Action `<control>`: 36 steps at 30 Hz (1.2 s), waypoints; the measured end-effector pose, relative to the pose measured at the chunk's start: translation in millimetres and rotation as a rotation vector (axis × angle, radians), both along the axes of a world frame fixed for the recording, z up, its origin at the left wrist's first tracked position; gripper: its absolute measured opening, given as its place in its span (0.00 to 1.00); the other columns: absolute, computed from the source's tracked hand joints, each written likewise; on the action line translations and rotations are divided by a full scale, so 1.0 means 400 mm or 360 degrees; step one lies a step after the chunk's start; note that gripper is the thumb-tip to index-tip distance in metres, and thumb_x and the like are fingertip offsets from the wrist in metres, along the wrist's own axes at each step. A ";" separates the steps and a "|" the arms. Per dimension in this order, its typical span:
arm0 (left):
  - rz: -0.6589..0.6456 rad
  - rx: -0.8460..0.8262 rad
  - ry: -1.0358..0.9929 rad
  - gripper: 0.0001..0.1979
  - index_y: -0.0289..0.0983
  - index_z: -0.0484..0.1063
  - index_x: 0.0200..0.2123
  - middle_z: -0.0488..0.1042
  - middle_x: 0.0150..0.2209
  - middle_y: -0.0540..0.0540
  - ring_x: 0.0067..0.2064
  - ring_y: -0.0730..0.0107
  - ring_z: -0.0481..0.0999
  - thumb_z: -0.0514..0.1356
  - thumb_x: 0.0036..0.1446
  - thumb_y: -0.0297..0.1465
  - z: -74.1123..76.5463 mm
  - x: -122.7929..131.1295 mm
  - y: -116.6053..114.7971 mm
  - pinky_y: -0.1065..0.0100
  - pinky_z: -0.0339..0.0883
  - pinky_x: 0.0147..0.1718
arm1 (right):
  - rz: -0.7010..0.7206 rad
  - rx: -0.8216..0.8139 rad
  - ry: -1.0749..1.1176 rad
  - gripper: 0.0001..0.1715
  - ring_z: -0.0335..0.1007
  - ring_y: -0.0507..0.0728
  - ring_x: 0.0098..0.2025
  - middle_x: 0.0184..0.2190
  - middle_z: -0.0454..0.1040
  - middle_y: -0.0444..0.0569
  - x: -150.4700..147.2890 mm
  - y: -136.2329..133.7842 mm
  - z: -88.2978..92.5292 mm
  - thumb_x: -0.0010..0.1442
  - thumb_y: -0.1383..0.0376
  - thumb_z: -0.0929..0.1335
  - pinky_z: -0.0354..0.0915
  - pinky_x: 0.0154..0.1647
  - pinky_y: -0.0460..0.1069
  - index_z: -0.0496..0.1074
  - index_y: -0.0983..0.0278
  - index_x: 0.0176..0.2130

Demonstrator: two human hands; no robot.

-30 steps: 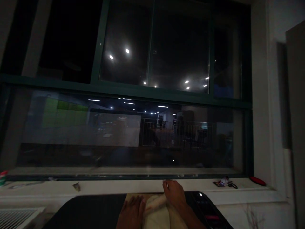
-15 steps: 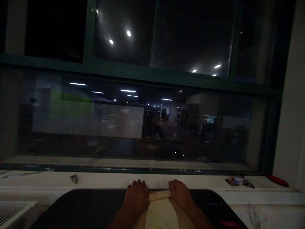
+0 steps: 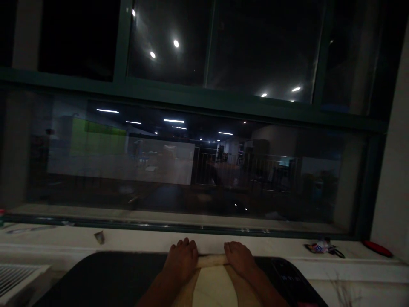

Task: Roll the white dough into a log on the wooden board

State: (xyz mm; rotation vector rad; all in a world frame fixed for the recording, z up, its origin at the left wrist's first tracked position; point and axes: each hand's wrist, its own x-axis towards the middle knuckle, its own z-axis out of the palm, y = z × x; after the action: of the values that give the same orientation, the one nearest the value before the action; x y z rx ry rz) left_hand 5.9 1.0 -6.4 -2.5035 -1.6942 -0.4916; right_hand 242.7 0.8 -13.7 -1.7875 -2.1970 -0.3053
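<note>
Fingers (image 3: 185,243) of both our hands are bending over a pale rolling pin (image 3: 211,260), and we are grasping it toward its two ends. Our left hand (image 3: 182,259) is covering one end and our right hand (image 3: 240,258) the other, with a short stretch of the pin showing between them. How tightly we are squeezing we cannot tell, since our palms are facing down and hiding the undersides.

The pin is lying crosswise at the far end of a pale flat sheet (image 3: 215,288), which is stretching back toward us between our forearms and running out of view at the bottom. Beneath the sheet, a brown board (image 3: 187,294) is showing on both sides, and it is resting on a dark table (image 3: 105,281) with rounded corners. A phone (image 3: 290,279) is lying on the table to the right of our right hand.

Beyond the table we are facing a white sill (image 3: 137,243). A small crumpled scrap (image 3: 99,237) is sitting on its left part, while some dim clutter (image 3: 322,246) and a red object (image 3: 377,249) are lying toward its right end.
</note>
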 end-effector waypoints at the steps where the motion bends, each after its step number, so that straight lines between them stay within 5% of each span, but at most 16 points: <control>1: -0.0005 0.0022 -0.0026 0.23 0.40 0.71 0.48 0.75 0.49 0.42 0.50 0.56 0.73 0.39 0.65 0.34 0.002 0.001 -0.018 0.52 0.67 0.47 | -0.0014 0.0019 0.0008 0.26 0.73 0.62 0.44 0.39 0.78 0.57 -0.005 -0.021 0.005 0.67 0.66 0.52 0.66 0.45 0.54 0.76 0.66 0.41; 6: -0.0036 0.0024 -0.0085 0.26 0.37 0.64 0.60 0.66 0.62 0.41 0.64 0.55 0.60 0.37 0.66 0.36 0.003 0.004 -0.097 0.48 0.56 0.61 | -0.0022 0.0089 0.0104 0.30 0.71 0.56 0.50 0.47 0.77 0.52 -0.021 -0.124 0.015 0.70 0.64 0.48 0.62 0.55 0.51 0.74 0.64 0.50; 13: -0.0176 0.0016 -0.0195 0.28 0.41 0.59 0.63 0.61 0.65 0.46 0.66 0.60 0.58 0.36 0.67 0.42 -0.019 -0.013 -0.184 0.51 0.51 0.65 | 0.0009 -0.0012 0.0357 0.32 0.44 0.59 0.69 0.65 0.58 0.46 -0.004 -0.215 -0.030 0.69 0.56 0.50 0.48 0.68 0.55 0.59 0.67 0.64; 20: -0.0218 -0.0110 -0.0237 0.27 0.44 0.59 0.63 0.58 0.66 0.49 0.67 0.60 0.54 0.39 0.66 0.44 -0.037 -0.032 -0.202 0.49 0.46 0.66 | 0.0020 -0.0082 0.0351 0.32 0.47 0.60 0.68 0.65 0.58 0.46 -0.002 -0.280 -0.014 0.69 0.54 0.51 0.47 0.68 0.56 0.61 0.64 0.63; 28: -0.0190 -0.0151 -0.0027 0.26 0.42 0.61 0.62 0.60 0.65 0.46 0.67 0.58 0.55 0.38 0.66 0.38 0.017 -0.016 -0.174 0.47 0.46 0.66 | -0.0050 -0.0096 0.0295 0.32 0.48 0.62 0.67 0.64 0.59 0.49 -0.019 -0.232 0.011 0.69 0.56 0.49 0.51 0.66 0.60 0.61 0.66 0.63; 33: -0.0103 -0.0138 0.0085 0.26 0.39 0.62 0.61 0.62 0.64 0.42 0.66 0.52 0.56 0.39 0.64 0.34 0.045 0.003 -0.141 0.41 0.46 0.64 | -0.0150 -0.0018 0.0119 0.29 0.69 0.61 0.55 0.52 0.74 0.55 -0.037 -0.172 0.025 0.68 0.65 0.50 0.63 0.56 0.57 0.72 0.65 0.53; 36: -0.0081 -0.0121 0.0119 0.26 0.39 0.62 0.61 0.63 0.64 0.41 0.65 0.50 0.58 0.42 0.62 0.33 0.035 0.007 -0.102 0.38 0.47 0.63 | -0.0141 0.0011 0.0087 0.25 0.72 0.62 0.50 0.46 0.77 0.56 -0.036 -0.130 0.029 0.67 0.65 0.53 0.66 0.50 0.56 0.75 0.63 0.48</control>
State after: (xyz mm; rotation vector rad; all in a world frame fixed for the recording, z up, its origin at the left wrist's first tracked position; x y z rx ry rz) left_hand 8.6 -39.7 7.6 -2.5883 -1.6561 -0.3390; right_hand 228.2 -51.0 -2.2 -1.8699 -2.0814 -0.2793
